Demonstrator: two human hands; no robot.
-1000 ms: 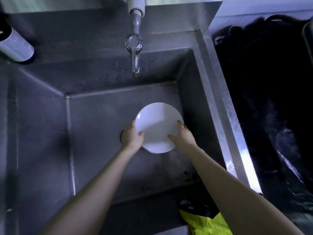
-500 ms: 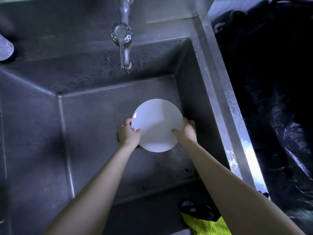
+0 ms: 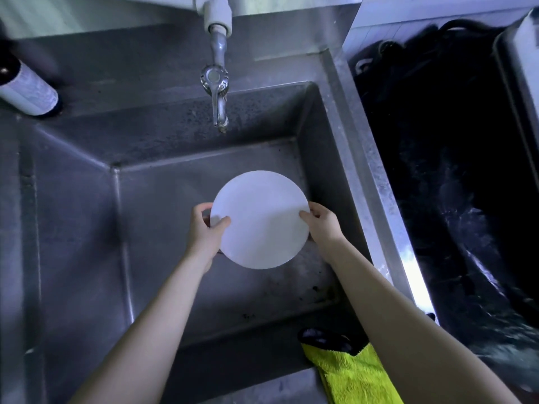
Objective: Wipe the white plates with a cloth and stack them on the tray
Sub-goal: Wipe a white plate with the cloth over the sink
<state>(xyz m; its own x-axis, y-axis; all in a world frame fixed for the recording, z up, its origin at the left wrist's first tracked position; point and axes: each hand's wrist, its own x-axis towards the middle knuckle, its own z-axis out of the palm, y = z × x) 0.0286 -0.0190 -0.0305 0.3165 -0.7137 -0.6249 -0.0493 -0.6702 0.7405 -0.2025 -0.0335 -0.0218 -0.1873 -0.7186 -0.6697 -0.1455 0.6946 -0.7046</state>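
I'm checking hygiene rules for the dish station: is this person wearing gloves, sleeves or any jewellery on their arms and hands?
No. The left hand and right hand are bare, without gloves; no ring, watch or bracelet shows. The left forearm and right forearm are uncovered to the frame's edge, with no sleeve in view.

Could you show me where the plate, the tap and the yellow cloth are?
white plate (image 3: pixel 259 220): head view, middle of its face.
tap (image 3: pixel 219 110): head view, on its metal spout.
yellow cloth (image 3: pixel 350 380): head view, middle of the part that shows.
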